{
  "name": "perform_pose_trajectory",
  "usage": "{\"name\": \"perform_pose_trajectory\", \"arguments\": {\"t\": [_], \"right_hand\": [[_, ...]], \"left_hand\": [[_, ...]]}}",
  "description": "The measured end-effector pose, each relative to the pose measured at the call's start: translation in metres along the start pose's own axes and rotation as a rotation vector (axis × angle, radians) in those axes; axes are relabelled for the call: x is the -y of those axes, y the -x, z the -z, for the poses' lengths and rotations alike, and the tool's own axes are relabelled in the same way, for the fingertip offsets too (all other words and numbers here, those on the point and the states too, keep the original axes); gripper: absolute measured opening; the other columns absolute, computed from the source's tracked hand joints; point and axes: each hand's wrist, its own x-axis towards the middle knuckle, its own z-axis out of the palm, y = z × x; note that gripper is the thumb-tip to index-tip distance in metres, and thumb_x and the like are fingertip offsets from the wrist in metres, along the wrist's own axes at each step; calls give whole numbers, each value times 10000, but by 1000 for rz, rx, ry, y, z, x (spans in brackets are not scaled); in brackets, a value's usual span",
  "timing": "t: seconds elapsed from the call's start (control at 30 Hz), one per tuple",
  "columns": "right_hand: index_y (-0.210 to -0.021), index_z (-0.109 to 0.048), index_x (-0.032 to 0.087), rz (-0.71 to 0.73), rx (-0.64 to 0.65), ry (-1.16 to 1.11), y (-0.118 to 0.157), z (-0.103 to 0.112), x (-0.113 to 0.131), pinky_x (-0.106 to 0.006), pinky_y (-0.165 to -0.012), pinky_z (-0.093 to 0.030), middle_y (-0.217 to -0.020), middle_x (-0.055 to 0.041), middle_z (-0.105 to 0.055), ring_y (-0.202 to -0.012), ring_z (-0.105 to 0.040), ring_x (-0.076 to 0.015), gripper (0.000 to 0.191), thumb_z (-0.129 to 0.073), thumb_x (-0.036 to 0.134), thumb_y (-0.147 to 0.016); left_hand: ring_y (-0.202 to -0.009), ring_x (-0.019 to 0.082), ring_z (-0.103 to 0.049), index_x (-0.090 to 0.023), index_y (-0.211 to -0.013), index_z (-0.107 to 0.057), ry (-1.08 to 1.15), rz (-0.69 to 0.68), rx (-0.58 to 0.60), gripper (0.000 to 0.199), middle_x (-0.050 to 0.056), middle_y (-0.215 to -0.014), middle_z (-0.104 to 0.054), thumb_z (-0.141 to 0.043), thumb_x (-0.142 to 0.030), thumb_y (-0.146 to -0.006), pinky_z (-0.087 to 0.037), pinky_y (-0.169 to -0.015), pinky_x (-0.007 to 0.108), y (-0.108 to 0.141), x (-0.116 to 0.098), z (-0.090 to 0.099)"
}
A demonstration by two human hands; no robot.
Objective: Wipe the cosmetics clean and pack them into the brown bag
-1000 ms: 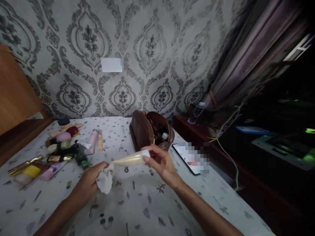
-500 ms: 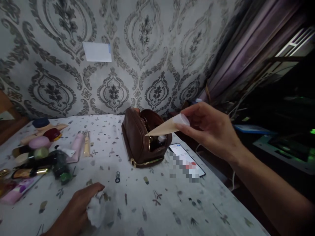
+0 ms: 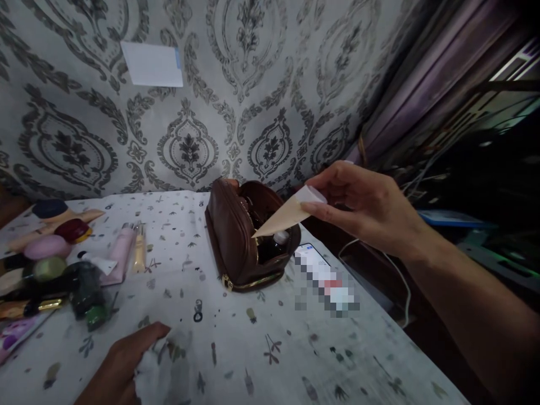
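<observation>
Cream-coloured tube [image 3: 283, 216], seen from the head camera, hangs above the opening of a brown bag [image 3: 230, 242], its narrow end slanting down to the left over the zipped edge; whether it touches that edge cannot be told. The right hand [image 3: 367, 205] is clamped on the tube's broad white end, thumb on the near side and fingers on the far side. Within the bag sits a white-topped container [image 3: 280, 238] among dark contents.

The pinch is at one end only, so a slack thumb would probably let the tube tip, roll off the bag's rim and land on the phone [image 3: 309, 257] beside it or on the patterned cloth [image 3: 189, 320]. Its flat tip might also snag on the zip teeth if brought down at this slant, and the items inside could block it.

As for pose, the right forearm enters from the lower right and slopes up leftward, the wrist raised to the right of the bag. The left hand [image 3: 116, 365] stays low at the bottom edge, thumb pointing up and right, closed around a crumpled white tissue [image 3: 156, 374]; its lower part is cut off. Farther left lie a pink tube [image 3: 120, 256] and a green-capped bottle [image 3: 90, 298].
</observation>
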Motion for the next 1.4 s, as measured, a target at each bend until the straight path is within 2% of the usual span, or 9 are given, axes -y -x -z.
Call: {"name": "perform_pose_trajectory", "arguments": {"t": [0.13,0.23,0.37,0.5,0.73,0.87,0.97,1.2,1.4], "right_hand": [[-845,-603,187,6,-19,49,-2,4,-2,-257,-591,-497,-789,-12,-648,-664,-592,-128,297,-778,395,-726],[-853,-596,188,-12,37,44,-2,2,-4,-258,-591,-496,-776,-9,-639,-668,-591,-133,292,-761,404,-746],[-841,-584,196,-6,172,101,1,-14,-6,-249,-566,-454,-714,11,-607,-639,-567,-133,259,-706,419,-787],[-831,-568,186,19,273,254,2,-30,-10,-226,-546,-380,-659,32,-575,-591,-522,-111,191,-664,348,-800],[-809,-558,206,-46,366,528,8,-46,-22,-219,-549,-277,-655,52,-559,-576,-476,-101,194,-725,284,-749],[-787,-556,204,-26,428,577,12,-52,-29,-225,-558,-263,-670,44,-567,-584,-469,-102,159,-711,227,-761],[-796,-570,199,-19,442,578,14,-53,-31,-224,-561,-266,-678,40,-572,-589,-475,-101,159,-722,229,-765],[-895,-654,189,-5,459,556,15,-49,-29,-223,-576,-298,-712,21,-600,-607,-510,-110,159,-734,232,-765],[-919,-676,183,-1,407,552,16,-49,-27,-229,-604,-325,-768,-1,-638,-648,-539,-123,150,-712,239,-784]], "left_hand": [[-684,161,-689,-254,-965,-626,0,5,40,163,-8,-806,-719,-498,-265,-865,-531,-608,178,2,4,1],[-686,154,-688,-253,-949,-625,3,33,62,154,-19,-795,-713,-500,-241,-860,-531,-610,173,3,5,0],[-704,160,-695,-256,-965,-635,0,51,47,163,-14,-821,-724,-516,-245,-855,-541,-620,182,3,5,-2],[-670,159,-687,-248,-919,-643,11,73,36,129,-19,-784,-717,-535,-244,-847,-539,-599,186,2,5,-2],[-743,162,-714,-261,-1011,-638,-6,65,35,171,-8,-857,-729,-540,-270,-871,-549,-648,178,6,11,-2],[-758,169,-712,-274,-1055,-639,1,67,-62,209,10,-934,-746,-536,-329,-881,-548,-653,192,12,16,-8],[-806,196,-713,-260,-1048,-655,34,97,-154,263,42,-985,-749,-487,-401,-904,-558,-675,220,14,18,-13],[-707,203,-703,-264,-949,-701,65,108,-146,226,25,-853,-749,-559,-415,-860,-572,-609,237,10,16,-13],[-783,229,-726,-271,-987,-716,3,132,-184,287,40,-890,-763,-593,-471,-823,-600,-673,272,12,19,-14]]}}
